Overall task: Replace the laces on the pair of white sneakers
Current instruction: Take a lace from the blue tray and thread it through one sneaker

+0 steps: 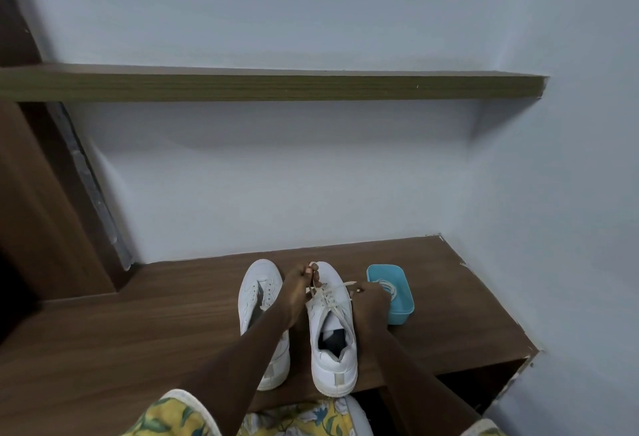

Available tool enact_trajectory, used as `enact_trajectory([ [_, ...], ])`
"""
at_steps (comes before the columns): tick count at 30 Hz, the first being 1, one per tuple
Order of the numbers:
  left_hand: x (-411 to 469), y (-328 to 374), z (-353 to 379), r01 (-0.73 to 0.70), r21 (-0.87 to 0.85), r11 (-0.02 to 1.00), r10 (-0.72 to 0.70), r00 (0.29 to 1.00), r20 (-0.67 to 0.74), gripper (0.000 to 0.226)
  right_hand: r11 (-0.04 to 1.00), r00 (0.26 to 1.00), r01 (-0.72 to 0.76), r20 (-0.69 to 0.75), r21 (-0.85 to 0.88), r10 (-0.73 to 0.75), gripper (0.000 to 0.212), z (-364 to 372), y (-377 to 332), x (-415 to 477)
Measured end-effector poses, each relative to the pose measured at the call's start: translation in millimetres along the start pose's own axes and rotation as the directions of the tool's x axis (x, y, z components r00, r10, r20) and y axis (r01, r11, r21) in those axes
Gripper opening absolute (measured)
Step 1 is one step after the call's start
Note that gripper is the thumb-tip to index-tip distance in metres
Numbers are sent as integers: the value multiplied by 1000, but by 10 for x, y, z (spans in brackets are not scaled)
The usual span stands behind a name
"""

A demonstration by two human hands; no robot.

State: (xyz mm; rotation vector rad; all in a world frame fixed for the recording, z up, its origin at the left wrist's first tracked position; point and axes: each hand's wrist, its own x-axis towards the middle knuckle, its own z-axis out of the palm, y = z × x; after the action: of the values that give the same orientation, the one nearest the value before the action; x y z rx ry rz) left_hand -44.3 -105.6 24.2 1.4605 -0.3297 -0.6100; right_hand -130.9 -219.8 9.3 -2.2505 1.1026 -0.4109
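While the left hand (pixel 298 285) pinches one end of the cream lace (pixel 327 292) and the right hand (pixel 369 301) pinches the other, both ends held up and apart, the lace criss-crosses the eyelets of the laced sneaker (pixel 333 356) in the lower centre of the frame. Just left of it stands the other sneaker (pixel 257 292), partly behind the left forearm, both on the brown wooden counter (pixel 138 332). Right of the hands sits a blue tub (pixel 397 318) holding what looks like a coiled white lace, partly hidden by the right hand.
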Motion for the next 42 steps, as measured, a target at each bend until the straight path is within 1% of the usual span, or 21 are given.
enact_trajectory([
  [2,53,-62,8,-31,40,999,31,1000,-6,34,999,1000,2,-17,55,-1,25,-2,11,33],
  [5,82,-115,68,-46,81,996,49,998,-40,34,998,998,4,-63,69,1,25,-58,9,40],
  [8,95,-131,122,-59,114,992,68,995,-79,39,997,999,-36,-31,69,39,26,-126,-21,89],
  [9,101,-134,136,-61,117,991,72,993,-97,40,999,999,-41,-22,36,42,27,-153,-30,103],
  [11,107,-133,160,-60,109,992,75,988,-138,36,993,998,-27,57,-111,34,31,-189,-34,112],
  [13,106,-136,179,-67,90,994,82,981,-175,28,978,996,17,86,-206,0,32,-220,-24,71],
  [15,99,-137,183,-87,55,995,97,974,-204,26,949,990,98,128,-300,-62,30,-207,8,36],
  [18,108,-150,160,-76,60,995,87,975,-207,26,925,985,140,148,-355,-92,30,-242,29,-11],
  [20,145,-174,132,-31,72,997,45,979,-200,20,937,982,140,167,-322,-89,29,-325,21,-12],
  [21,166,-185,118,-13,79,997,29,978,-206,18,960,982,129,167,-249,-89,28,-366,8,1],
  [23,207,-203,90,5,97,995,17,974,-225,18,999,985,39,168,-33,-32,27,-423,-21,75],
  [24,215,-199,87,10,90,996,11,974,-227,18,999,983,-15,186,35,8,27,-445,-36,137],
  [26,201,-164,112,36,47,998,-25,975,-222,18,997,968,-53,246,50,39,24,-483,-104,245],
  [29,158,-96,172,74,13,997,-71,981,-180,17,999,928,-1,372,-47,19,17,-464,-199,339],
  [31,140,-67,197,78,53,996,-68,984,-164,22,990,916,74,402,-122,-19,16,-493,-297,317],
  [34,127,-56,207,55,178,983,-27,987,-159,29,960,904,174,421,-217,-68,38,-602,-492,254],
  [36,125,-57,208,-1,297,955,52,985,-165,36,950,896,218,431,-224,-104,43,-642,-607,215],
  [38,129,-61,218,-33,373,927,84,989,-123,42,948,874,243,470,-205,-122,39,-626,-631,259],
  [39,129,-72,222,-46,378,925,88,992,-95,41,963,875,229,463,-142,-139,34,-603,-618,301],
  [41,107,-51,239,16,303,953,14,995,-94,30,991,882,136,454,3,-123,11,-611,-635,318],
  [42,109,-52,240,61,267,962,-33,994,-108,24,992,885,116,448,48,-125,5,-615,-647,326],
])
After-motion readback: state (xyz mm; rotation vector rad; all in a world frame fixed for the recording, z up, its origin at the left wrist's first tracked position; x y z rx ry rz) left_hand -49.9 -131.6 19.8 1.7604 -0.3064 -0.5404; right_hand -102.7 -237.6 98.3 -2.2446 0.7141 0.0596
